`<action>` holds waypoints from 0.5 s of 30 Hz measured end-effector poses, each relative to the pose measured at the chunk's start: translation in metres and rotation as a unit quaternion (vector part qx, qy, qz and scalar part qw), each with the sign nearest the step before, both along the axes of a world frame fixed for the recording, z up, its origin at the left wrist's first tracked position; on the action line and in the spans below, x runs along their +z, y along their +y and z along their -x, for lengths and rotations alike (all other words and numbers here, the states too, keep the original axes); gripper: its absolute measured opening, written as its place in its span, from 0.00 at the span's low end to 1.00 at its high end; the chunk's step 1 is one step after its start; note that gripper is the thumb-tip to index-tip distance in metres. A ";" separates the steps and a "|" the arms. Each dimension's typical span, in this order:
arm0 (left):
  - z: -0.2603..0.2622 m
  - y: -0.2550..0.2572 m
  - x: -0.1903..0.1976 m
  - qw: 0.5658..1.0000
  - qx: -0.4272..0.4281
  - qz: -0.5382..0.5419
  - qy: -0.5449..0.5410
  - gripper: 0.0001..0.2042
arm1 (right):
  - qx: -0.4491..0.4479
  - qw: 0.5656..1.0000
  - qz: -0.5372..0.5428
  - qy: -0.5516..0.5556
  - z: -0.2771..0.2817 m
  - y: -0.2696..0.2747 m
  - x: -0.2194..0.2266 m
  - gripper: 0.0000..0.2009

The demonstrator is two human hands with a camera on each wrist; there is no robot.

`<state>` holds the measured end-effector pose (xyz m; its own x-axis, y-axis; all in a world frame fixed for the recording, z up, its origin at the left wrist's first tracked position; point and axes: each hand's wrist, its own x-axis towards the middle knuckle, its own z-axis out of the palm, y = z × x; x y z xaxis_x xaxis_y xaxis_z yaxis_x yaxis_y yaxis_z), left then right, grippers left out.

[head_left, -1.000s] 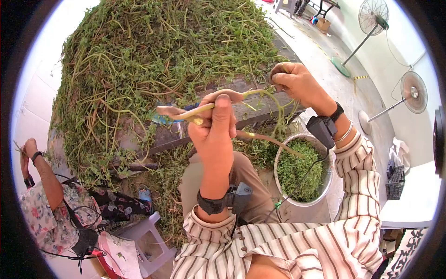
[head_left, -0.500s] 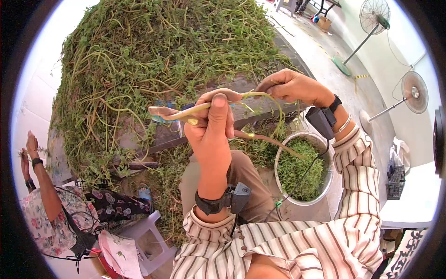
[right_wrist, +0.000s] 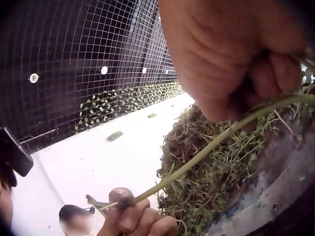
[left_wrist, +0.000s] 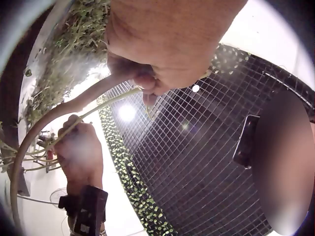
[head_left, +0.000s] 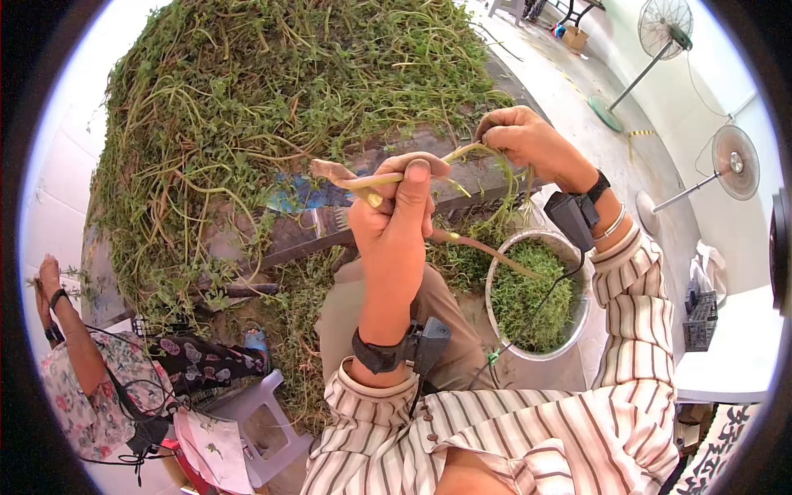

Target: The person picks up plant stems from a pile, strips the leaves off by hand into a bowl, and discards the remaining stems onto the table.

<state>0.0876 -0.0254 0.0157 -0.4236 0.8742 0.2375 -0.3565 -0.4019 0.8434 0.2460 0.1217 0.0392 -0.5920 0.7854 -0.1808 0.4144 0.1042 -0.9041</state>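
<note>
My left hand point(head_left: 392, 219) pinches a green stem point(head_left: 386, 179) between thumb and fingers, with a cut pale end sticking out to the left. A thicker brown stem point(head_left: 487, 250) runs from below the same hand toward the basin; in the left wrist view this brown stem point(left_wrist: 47, 120) bends in a long arc. My right hand point(head_left: 536, 144) pinches the green stem farther along, fingers curled. Between the hands the green stem point(right_wrist: 187, 164) stretches across in the right wrist view. Thin side stems point(head_left: 503, 194) hang below my right hand.
A big heap of leafy stems point(head_left: 289, 91) covers the dark table point(head_left: 309, 235). A round basin point(head_left: 586, 318) of green sprigs point(head_left: 532, 305) stands at lower right. Another person point(head_left: 107, 371) works at left beside a plastic stool point(head_left: 268, 466). Two standing fans point(head_left: 736, 162) are along the wall.
My right hand first came in to the left onto the green stem, then lifted slightly, fingers on it. My left hand has shifted a little right with the stems.
</note>
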 end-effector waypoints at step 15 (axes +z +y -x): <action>0.012 -0.001 0.002 0.996 0.069 -0.056 -0.009 0.12 | -0.102 0.987 -0.121 0.020 -0.031 0.015 -0.013 0.13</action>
<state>0.0757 -0.0268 0.0175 -0.5425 0.7763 0.3211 -0.3062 -0.5386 0.7850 0.2772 0.1371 0.0267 -0.4206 0.9060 0.0474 0.4140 0.2381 -0.8786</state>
